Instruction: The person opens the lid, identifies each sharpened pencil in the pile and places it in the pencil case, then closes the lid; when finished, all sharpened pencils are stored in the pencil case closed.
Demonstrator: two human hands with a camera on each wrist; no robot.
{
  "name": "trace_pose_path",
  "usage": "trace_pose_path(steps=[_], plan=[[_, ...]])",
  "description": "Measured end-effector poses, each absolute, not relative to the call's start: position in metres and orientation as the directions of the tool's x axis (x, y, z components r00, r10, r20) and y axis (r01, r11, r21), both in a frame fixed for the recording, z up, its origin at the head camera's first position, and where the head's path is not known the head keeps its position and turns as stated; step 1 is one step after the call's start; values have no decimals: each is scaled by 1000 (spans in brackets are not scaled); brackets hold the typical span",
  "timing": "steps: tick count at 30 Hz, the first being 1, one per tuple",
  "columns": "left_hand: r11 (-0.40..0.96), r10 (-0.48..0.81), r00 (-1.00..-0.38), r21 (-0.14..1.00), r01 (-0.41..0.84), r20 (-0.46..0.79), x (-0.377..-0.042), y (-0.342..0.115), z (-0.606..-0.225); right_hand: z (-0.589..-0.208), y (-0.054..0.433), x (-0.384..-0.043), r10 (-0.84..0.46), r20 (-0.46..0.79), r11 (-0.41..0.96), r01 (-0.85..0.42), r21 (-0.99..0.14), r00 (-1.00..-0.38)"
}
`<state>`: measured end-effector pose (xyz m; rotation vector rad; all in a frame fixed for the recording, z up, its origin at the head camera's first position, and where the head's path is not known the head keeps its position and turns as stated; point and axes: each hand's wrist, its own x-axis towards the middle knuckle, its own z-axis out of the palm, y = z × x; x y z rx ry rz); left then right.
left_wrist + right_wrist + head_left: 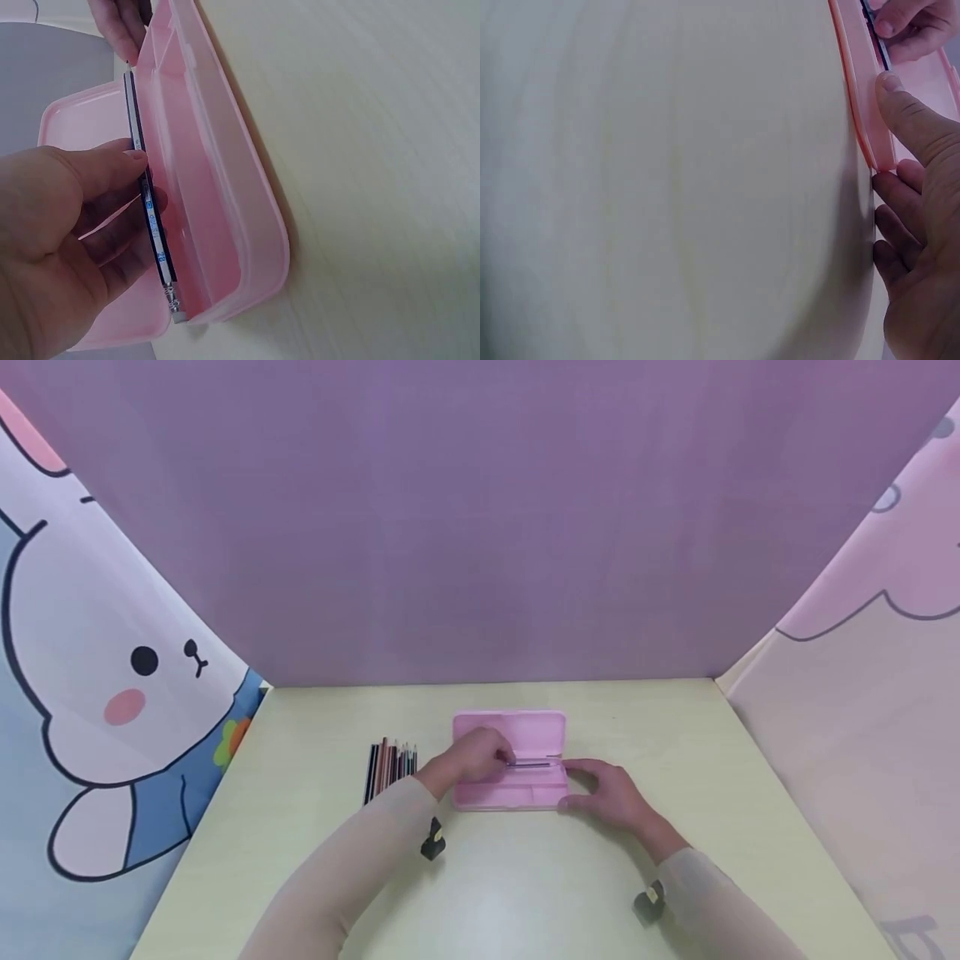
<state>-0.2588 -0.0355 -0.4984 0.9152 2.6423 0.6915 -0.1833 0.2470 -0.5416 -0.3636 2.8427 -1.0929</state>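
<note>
A pink pencil case [495,798] lies with its lid [536,733] folded back, away from the person. Over its tray, my left hand [480,755] pinches a pencil [155,217] between thumb and fingers. The pencil is dark and silver, with a white eraser and metal band at the near end in the left wrist view. It lies lengthwise along the tray. At the case's right end, my right hand [617,795] holds the case, its thumb [907,112] at the front edge and its fingers against the end wall. A divider splits the front part of the tray.
Left of the case, several pencils [386,767] lie side by side on the pale wooden table [637,718], partly hidden by the left sleeve. A purple panel [487,527] rises behind the table. Printed cloths [112,635] hang at both sides.
</note>
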Motion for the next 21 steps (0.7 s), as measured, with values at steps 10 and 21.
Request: trace_pose_path(steps=[10, 21], plan=[[737, 545, -835, 518, 435, -74, -247, -30, -499, -541, 247, -183, -244, 12, 725, -190, -661, -970], [727, 545, -838, 518, 451, -36, -247, -45, -506, -540, 246, -180, -239, 4, 730, -182, -659, -971]])
